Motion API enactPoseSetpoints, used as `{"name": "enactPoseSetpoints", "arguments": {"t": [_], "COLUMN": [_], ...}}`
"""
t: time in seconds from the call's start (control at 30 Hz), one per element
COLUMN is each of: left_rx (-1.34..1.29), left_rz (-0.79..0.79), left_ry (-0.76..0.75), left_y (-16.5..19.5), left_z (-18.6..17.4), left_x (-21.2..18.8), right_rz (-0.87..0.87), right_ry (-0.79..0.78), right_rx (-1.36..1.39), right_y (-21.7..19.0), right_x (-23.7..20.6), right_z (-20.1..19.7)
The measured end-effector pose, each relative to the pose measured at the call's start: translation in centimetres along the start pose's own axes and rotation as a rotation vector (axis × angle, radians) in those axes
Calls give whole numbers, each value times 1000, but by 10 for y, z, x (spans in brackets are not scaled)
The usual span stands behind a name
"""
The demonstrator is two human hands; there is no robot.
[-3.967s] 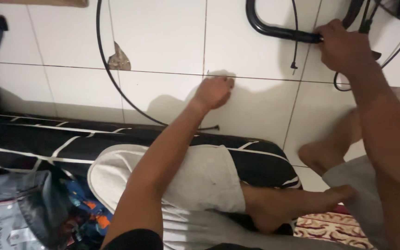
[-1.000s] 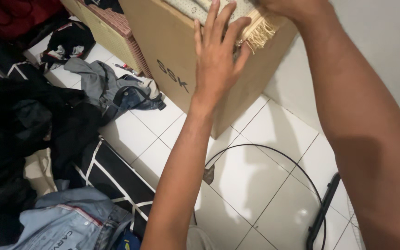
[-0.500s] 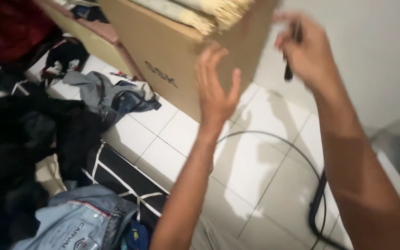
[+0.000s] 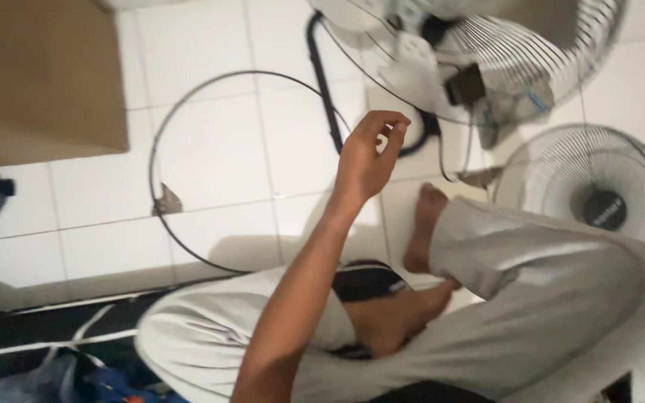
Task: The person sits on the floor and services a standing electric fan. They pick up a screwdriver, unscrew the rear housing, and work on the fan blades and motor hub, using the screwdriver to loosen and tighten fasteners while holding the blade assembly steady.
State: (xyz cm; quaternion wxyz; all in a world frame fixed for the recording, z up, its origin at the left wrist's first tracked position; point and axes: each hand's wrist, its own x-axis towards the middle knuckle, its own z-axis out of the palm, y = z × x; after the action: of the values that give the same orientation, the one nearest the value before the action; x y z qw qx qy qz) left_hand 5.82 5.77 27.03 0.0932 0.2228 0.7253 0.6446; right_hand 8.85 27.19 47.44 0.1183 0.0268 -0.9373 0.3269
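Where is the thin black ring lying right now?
In the head view, the thin black ring lies flat on the white tiled floor, left of the raised left hand and right of the cardboard box.

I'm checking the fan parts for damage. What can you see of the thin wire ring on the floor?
The wire ring is a thin dark hoop, apparently metal, lying flat on the white tiled floor. It looks round and unbroken where visible. A small clip or bracket sits on its lower left arc. Its bottom edge runs beneath the trouser knee, its right side nears a black curved bar. No hand touches it.

Two wire fan grilles [image 4: 587, 183], one thin ring [image 4: 244, 168], one cardboard box [image 4: 39, 75], one hand [image 4: 367, 160]
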Motion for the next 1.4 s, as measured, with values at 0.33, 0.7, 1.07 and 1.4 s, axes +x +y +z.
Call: {"name": "enactPoseSetpoints", "arguments": {"t": [0.33,0.7,1.07,1.4], "left_rx": [125,197,107,1193], "left_rz": [23,228,-21,-176], "left_ry": [52,330,320,-485], "left_y": [-50,-55,-117,-194], "left_z": [72,46,63,80], "left_x": [38,122,102,-1], "right_rz": [276,-155,-201,1], "right_ry": [65,278,240,217], "right_rx": [-141,-181,-247,100], "right_y": [127,180,185,233], "right_x": [-134,-92,-86,-123], "right_z": [-47,11,-24,-26]}}
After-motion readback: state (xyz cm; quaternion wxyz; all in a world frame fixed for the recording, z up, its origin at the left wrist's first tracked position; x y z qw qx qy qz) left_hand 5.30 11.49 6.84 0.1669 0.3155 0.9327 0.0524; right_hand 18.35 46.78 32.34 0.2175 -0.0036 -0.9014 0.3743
